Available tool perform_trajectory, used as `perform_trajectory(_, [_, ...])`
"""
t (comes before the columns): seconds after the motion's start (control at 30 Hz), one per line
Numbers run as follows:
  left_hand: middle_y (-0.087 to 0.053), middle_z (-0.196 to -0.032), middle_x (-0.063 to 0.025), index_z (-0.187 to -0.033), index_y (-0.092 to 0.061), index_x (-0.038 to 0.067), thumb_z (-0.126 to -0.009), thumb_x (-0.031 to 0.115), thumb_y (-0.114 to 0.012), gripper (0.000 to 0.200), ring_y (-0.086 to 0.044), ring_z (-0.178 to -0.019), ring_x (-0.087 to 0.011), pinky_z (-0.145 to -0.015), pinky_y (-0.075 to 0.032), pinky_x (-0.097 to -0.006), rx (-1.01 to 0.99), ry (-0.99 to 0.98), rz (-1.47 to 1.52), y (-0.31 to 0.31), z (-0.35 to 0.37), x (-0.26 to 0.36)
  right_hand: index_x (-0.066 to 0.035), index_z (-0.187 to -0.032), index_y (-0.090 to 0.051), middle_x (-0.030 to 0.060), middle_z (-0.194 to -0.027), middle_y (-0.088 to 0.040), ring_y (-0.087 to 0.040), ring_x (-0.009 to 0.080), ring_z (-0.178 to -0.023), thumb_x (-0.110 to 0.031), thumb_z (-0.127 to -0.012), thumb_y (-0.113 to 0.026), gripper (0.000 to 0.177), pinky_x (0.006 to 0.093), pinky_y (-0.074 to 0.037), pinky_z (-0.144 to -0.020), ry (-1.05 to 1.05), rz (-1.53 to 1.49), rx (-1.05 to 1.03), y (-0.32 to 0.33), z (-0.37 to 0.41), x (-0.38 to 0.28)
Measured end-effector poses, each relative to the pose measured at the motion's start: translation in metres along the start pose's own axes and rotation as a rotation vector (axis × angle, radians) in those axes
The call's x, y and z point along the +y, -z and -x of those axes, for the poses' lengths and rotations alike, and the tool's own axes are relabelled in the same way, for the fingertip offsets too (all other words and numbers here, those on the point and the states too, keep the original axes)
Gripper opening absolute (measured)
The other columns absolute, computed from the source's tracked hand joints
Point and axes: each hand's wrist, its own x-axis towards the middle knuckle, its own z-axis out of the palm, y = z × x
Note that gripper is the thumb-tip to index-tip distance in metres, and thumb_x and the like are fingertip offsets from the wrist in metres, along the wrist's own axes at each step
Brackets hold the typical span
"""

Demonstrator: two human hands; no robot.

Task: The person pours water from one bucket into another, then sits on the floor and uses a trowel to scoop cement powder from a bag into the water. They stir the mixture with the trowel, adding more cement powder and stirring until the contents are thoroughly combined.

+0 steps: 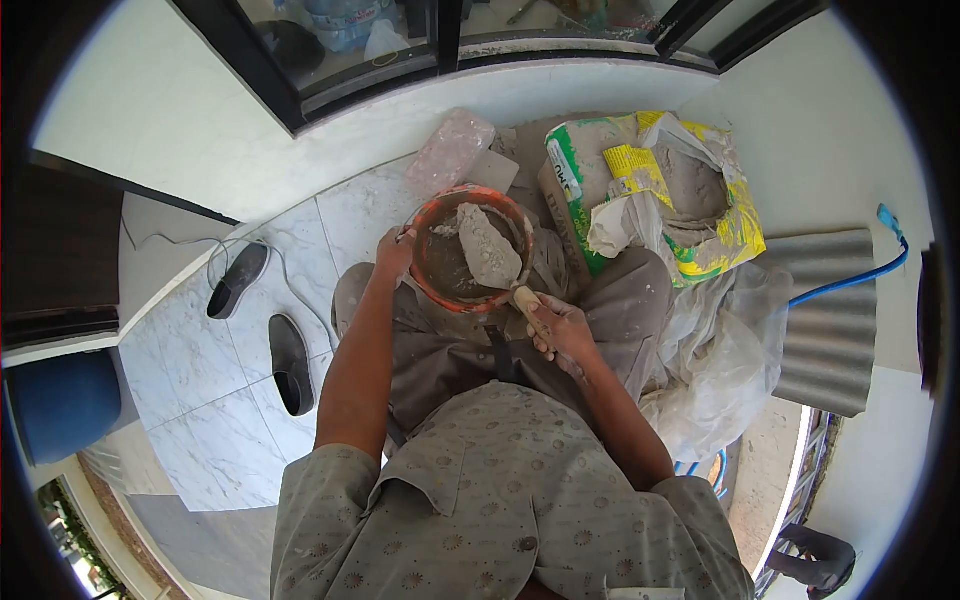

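Note:
Between my knees sits an orange bucket smeared with grey mortar. My left hand is closed on the bucket's left rim. In my right hand is the wooden handle of a trowel, with the fingers wrapped round it. The trowel's blade lies over the bucket's opening, pointing away from me, coated with lumpy grey mortar that hides most of it. To the right of the bucket stands an opened bag of dry grey powder, its yellow, green and white paper torn back at the top.
A dusty pinkish block lies beyond the bucket, by the wall. Two dark shoes and a thin cable are on the marble tiles at left. Clear plastic sheeting, a corrugated sheet and a blue hose lie at right.

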Motion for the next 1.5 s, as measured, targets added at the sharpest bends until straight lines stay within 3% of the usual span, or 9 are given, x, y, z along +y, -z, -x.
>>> perform_trajectory(0.23, [-0.065, -0.105, -0.0171, -0.118, -0.058, -0.003, -0.091, 0.025, -0.059, 0.038, -0.061, -0.094, -0.0227, -0.083, -0.046, -0.0323, 0.036, 0.044, 0.073, -0.004, 0.0, 0.001, 0.0, -0.132, -0.051, 0.0037, -0.067, -0.056, -0.045, 0.0079, -0.04, -0.023, -0.092, -0.062, 0.048, 0.0226, -0.032, -0.033, 0.081, 0.268, 0.05, -0.006, -0.029, 0.006])
perform_trajectory(0.73, [-0.063, -0.111, -0.0151, -0.122, -0.056, -0.003, -0.093, 0.022, -0.056, 0.038, -0.06, -0.098, -0.0206, -0.085, -0.046, -0.0313, -0.045, 0.048, 0.14, 0.002, 0.012, 0.018, 0.001, -0.133, -0.05, 0.0009, -0.063, -0.053, -0.042, 0.0046, -0.041, -0.024, -0.091, -0.063, 0.051, 0.0224, -0.029, -0.034, 0.115, 0.472, 0.06, -0.015, -0.025, 0.007])
perform_trajectory(0.83, [-0.063, -0.111, -0.0154, -0.123, -0.056, -0.003, -0.093, 0.023, -0.057, 0.039, -0.06, -0.099, -0.0212, -0.086, -0.045, -0.0313, -0.022, 0.075, 0.114, 0.002, 0.014, 0.021, 0.002, -0.13, -0.053, 0.0078, -0.075, -0.063, -0.057, 0.0116, -0.054, -0.022, -0.089, -0.065, 0.049, 0.0247, -0.045, -0.047, 0.059, 0.577, -0.036, -0.008, -0.023, -0.007])
perform_trajectory(0.93, [-0.063, -0.112, -0.0158, -0.123, -0.055, -0.004, -0.093, 0.022, -0.057, 0.04, -0.06, -0.1, -0.0214, -0.086, -0.045, -0.0314, -0.01, 0.052, 0.027, 0.003, 0.013, 0.019, 0.004, -0.128, -0.054, 0.0182, -0.097, -0.068, -0.066, 0.0202, -0.083, -0.02, -0.087, -0.066, 0.049, 0.0294, -0.052, -0.075, 0.743, 0.719, 0.052, 0.004, -0.054, 0.036])
perform_trajectory(1.03, [-0.063, -0.107, -0.0104, -0.123, -0.056, -0.001, -0.094, 0.024, -0.058, 0.038, -0.058, -0.097, -0.0164, -0.085, -0.045, -0.0292, -0.021, 0.072, 0.089, 0.002, 0.011, 0.017, 0.005, -0.126, -0.054, 0.0253, -0.116, -0.062, -0.061, 0.0272, -0.11, -0.018, -0.084, -0.068, 0.049, 0.0328, -0.044, -0.096, 0.492, 0.78, -0.032, 0.008, -0.036, 0.015])
perform_trajectory(1.13, [-0.063, -0.112, -0.0155, -0.122, -0.056, -0.003, -0.093, 0.022, -0.057, 0.038, -0.06, -0.1, -0.0212, -0.087, -0.045, -0.0311, -0.026, 0.056, 0.065, 0.002, 0.008, 0.013, 0.001, -0.126, -0.055, 0.0259, -0.112, -0.062, -0.062, 0.0368, -0.104, -0.017, -0.082, -0.066, 0.049, 0.037, -0.048, -0.091, 0.629, 0.881, 0.095, 0.002, -0.031, 0.013])
perform_trajectory(1.33, [-0.063, -0.109, -0.0129, -0.12, -0.057, -0.002, -0.093, 0.021, -0.056, 0.035, -0.059, -0.098, -0.0192, -0.086, -0.045, -0.0304, -0.013, 0.029, 0.112, 0.001, 0.012, 0.015, -0.008, -0.122, -0.06, 0.0214, -0.104, -0.065, -0.061, 0.0397, -0.094, -0.025, -0.08, -0.068, 0.046, 0.0446, -0.051, -0.079, 0.546, 1.123, 0.142, 0.005, -0.011, -0.002])
perform_trajectory(1.43, [-0.063, -0.109, -0.012, -0.12, -0.057, -0.002, -0.094, 0.021, -0.056, 0.035, -0.058, -0.098, -0.0185, -0.087, -0.044, -0.0299, -0.023, 0.061, 0.121, 0.001, 0.013, 0.017, -0.005, -0.124, -0.058, 0.0221, -0.106, -0.065, -0.063, 0.0379, -0.097, -0.023, -0.082, -0.068, 0.047, 0.0411, -0.051, -0.082, 0.587, 1.238, 0.263, 0.013, -0.003, -0.006])
perform_trajectory(1.5, [-0.062, -0.11, -0.0116, -0.121, -0.056, -0.002, -0.094, 0.021, -0.055, 0.035, -0.058, -0.099, -0.0182, -0.087, -0.044, -0.0296, -0.024, 0.047, 0.141, 0.0, 0.015, 0.021, -0.003, -0.123, -0.057, 0.0222, -0.107, -0.065, -0.064, 0.0355, -0.098, -0.021, -0.083, -0.067, 0.045, 0.0387, -0.051, -0.083, 0.787, 0.994, 0.35, 0.025, 0.003, -0.024])
